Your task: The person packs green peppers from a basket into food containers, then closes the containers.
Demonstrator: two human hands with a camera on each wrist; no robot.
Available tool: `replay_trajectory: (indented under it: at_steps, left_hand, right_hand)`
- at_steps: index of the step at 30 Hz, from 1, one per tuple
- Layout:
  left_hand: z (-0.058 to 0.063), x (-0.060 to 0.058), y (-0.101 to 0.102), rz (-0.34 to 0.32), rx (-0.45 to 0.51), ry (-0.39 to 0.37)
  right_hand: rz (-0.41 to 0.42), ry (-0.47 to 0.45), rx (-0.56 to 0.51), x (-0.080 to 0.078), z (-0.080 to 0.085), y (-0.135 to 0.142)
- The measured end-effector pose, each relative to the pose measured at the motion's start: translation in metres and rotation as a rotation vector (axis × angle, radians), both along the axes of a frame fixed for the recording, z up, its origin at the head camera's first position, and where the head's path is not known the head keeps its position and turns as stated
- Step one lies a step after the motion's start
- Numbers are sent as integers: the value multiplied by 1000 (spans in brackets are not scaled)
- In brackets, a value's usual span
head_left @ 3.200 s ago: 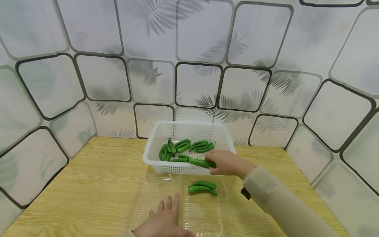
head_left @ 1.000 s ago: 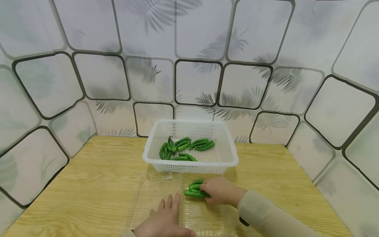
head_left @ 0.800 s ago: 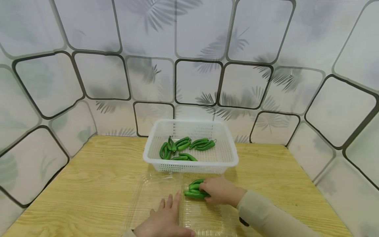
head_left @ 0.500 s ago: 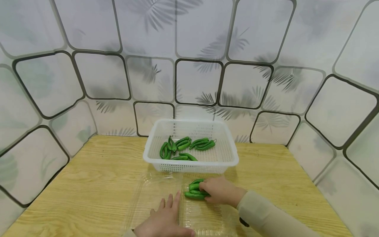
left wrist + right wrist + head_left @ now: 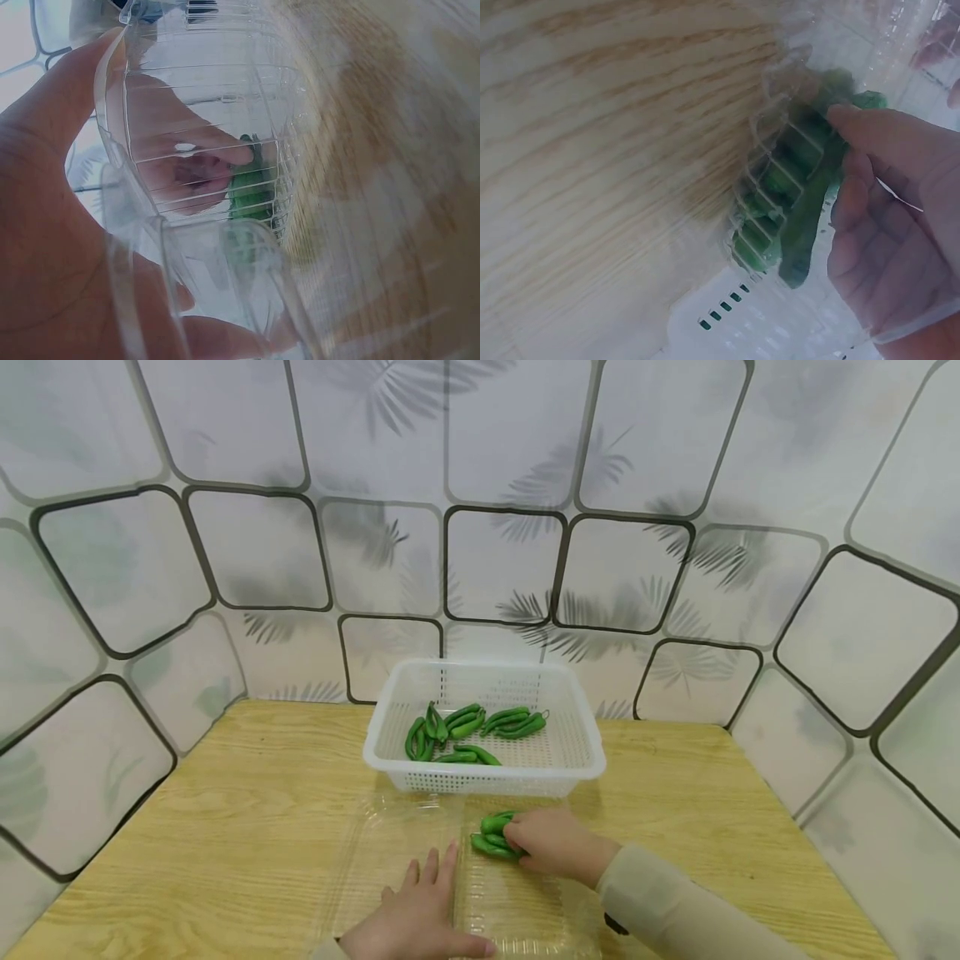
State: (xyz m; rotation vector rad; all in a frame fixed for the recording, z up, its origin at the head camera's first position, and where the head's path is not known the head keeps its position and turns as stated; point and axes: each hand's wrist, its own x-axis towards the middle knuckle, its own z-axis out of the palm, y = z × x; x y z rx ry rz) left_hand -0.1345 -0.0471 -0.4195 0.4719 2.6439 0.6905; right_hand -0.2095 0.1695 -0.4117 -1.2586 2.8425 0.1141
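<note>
A clear plastic clamshell box (image 5: 517, 914) lies opened flat on the table, its lid (image 5: 390, 827) to the left. My left hand (image 5: 420, 914) rests over the fold between both halves, fingers spread and fairly straight, thumb reaching across the near rim. In the right half, my right hand (image 5: 551, 843) pinches a green chili pepper (image 5: 491, 847) between thumb and fingers. More green peppers (image 5: 495, 824) lie close beside it, partly hidden by that hand. The right wrist view shows the held pepper (image 5: 806, 225) slanting along the box's ribbed wall, with the other peppers (image 5: 784, 180) behind the plastic.
Behind the box stands a white slotted plastic basket (image 5: 483, 781) holding several bunches of green peppers (image 5: 465, 722). A patterned cloth screen (image 5: 495, 568) encloses the back and sides of the wooden table (image 5: 225, 827).
My right hand has come from the basket into the box's right half with a pepper. In the last half second the peppers under it shift slightly. The left hand stays put.
</note>
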Motion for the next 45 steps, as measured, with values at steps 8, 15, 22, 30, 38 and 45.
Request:
replay_trajectory:
  at_steps: [8,15,22,30,38,45]
  left_hand:
    - [1,2,1,2,-1,24]
    - [1,2,1,9,1,24]
    - [0,3,0,6,7,38]
    - [1,1,0,4,10,2]
    - [2,-3,0,15,-2,-43]
    - [0,-2,-1,15,7,-36]
  right_hand:
    - [-17,-57,-14,-1,1,-1]
    - [-29,-94,-34,-4,2,1]
    - [-42,-163,-61,-4,7,3]
    - [-31,-94,-144,-5,20,6]
    - [15,2,-297,-15,36,14]
    - [-69,-55,-371,-28,49,21]
